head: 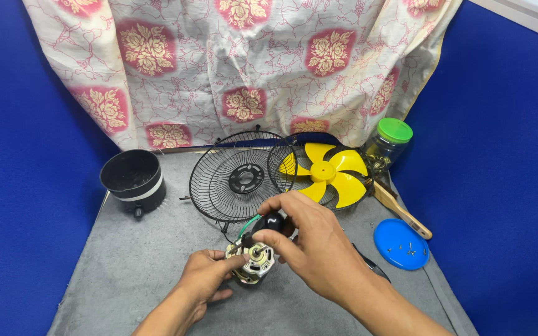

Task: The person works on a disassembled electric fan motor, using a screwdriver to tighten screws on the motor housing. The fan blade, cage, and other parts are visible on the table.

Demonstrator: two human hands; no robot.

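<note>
Head view, looking down on a grey-covered desk (pixel 157 274) walled by blue panels, with a flowered cloth (pixel 244 62) draped across the top of the frame.

Low and centre: a small electric motor (pixel 251 261) with metal casing and copper windings, resting on the desk. Left hand (pixel 203 280) coming up from the bottom edge, fingers (pixel 235 262) closed around the motor's left side, gripping it. Right hand (pixel 309 239) entering from the lower right, fingers clamped on a black rounded handle or knob (pixel 270 221) just above the motor; whether a tool tip meets the motor shaft cannot be told. A green wire (pixel 248 223) curving up from the motor beside that black piece.

Just above the hands, middle of the frame: a black wire fan guard (pixel 219 186) standing tilted, overlapping a second guard (pixel 281 155) to its right, which carries a yellow fan blade (pixel 328 173).

Left of centre: a black round housing (pixel 133 180) with a pale band.

Upper right: a clear jar with a green lid (pixel 390 142). Below it, a wooden-handled brush (pixel 403 214) lying slantwise, then a blue lid (pixel 401 244) lying flat on the desk with small screws in it.
</note>
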